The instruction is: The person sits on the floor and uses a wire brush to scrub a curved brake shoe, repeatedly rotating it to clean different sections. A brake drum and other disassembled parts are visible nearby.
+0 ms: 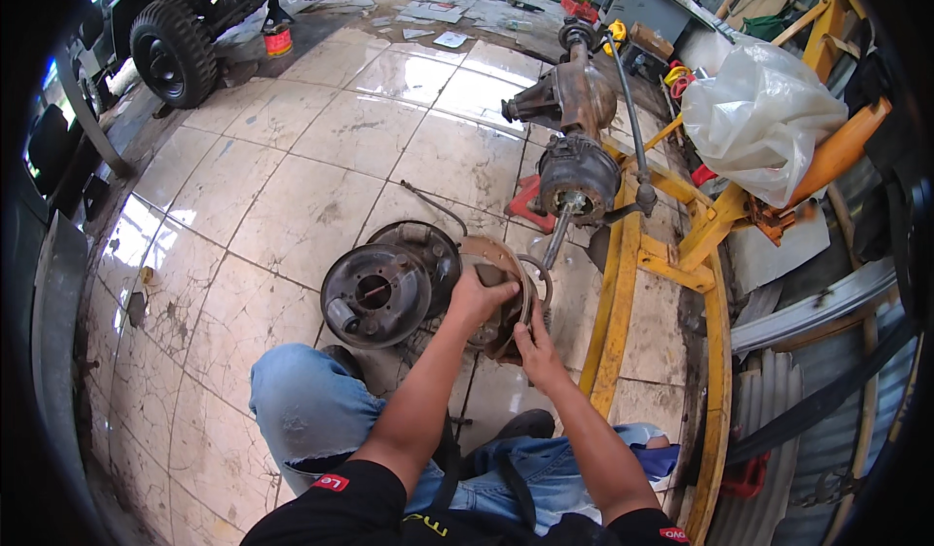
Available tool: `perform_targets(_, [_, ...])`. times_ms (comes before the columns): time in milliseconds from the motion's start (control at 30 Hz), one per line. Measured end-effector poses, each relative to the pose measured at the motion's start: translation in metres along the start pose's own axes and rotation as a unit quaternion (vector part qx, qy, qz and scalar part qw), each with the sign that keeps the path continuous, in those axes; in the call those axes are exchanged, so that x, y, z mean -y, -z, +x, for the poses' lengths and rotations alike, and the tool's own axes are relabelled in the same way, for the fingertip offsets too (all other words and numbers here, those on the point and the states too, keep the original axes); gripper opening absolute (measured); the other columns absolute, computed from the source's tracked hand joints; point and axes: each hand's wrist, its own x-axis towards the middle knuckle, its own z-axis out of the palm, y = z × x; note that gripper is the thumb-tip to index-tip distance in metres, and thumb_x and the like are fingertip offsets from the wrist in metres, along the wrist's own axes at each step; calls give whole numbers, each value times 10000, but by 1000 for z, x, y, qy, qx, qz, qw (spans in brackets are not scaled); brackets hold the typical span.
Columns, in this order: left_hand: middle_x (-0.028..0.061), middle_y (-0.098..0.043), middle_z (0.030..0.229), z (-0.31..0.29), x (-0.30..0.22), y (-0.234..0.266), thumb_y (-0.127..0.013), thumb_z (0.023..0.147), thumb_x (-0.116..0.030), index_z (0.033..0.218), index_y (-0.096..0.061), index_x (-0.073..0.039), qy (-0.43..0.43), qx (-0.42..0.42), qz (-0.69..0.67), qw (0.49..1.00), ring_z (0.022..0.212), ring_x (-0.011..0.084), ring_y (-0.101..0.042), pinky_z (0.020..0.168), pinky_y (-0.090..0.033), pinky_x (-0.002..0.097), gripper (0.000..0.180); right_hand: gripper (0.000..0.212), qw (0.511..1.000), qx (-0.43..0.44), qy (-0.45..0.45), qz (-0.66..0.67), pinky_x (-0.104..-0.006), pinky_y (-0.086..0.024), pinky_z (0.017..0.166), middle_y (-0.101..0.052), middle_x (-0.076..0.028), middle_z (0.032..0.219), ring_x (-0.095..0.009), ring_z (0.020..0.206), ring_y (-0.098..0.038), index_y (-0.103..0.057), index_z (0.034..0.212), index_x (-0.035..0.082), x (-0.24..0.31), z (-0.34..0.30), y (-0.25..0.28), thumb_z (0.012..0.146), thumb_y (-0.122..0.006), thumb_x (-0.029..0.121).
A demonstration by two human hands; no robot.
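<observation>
The rusty drum-brake assembly point(494, 251) lies between both hands, its curved rim running near to far. The left hand point(477, 300) bends over its left side, closure unclear; the right hand point(539, 353), nearer the rim, pinches its near edge. Black backing plates point(347, 272) lie left; an axle housing point(586, 98) stands far right.

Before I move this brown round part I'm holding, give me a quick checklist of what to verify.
1. Left hand on the brown round part: ok, it grips the left side.
2. Right hand on it: ok, fingers at the right edge.
3. Dark round plates apart from it: cannot tell; they look close, and the left hand hides part of the boundary.
4. Floor beyond the plates free of obstacles: not ok, a thin dark rod is there.
5. Axle steady over the red stand: cannot tell, the contact is hidden.
</observation>
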Motion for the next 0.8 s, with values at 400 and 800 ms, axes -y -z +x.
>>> perform_targets(400, [192, -663, 1121, -6, -14, 6, -876, 712, -315, 1197, -540, 63, -23, 25, 40, 999, 1022, 262, -654, 890, -511, 356, 701, 763, 1000, -3, 12, -16, -336, -252, 1160, -273, -257, 1564, -321, 1458, -286, -78, 1567, -10, 2, -1, 0, 1044, -431, 419])
perform_targets(800, [208, -665, 1121, -6, -17, 8, -876, 698, -329, 1207, -535, 71, 5, 19, 34, 999, 1029, 302, -660, 894, -513, 370, 731, 759, 1000, -4, 11, -22, -332, -268, 1151, -302, -261, 1548, -322, 1448, -308, -66, 1573, 8, 5, 0, -1, 1046, -432, 414])
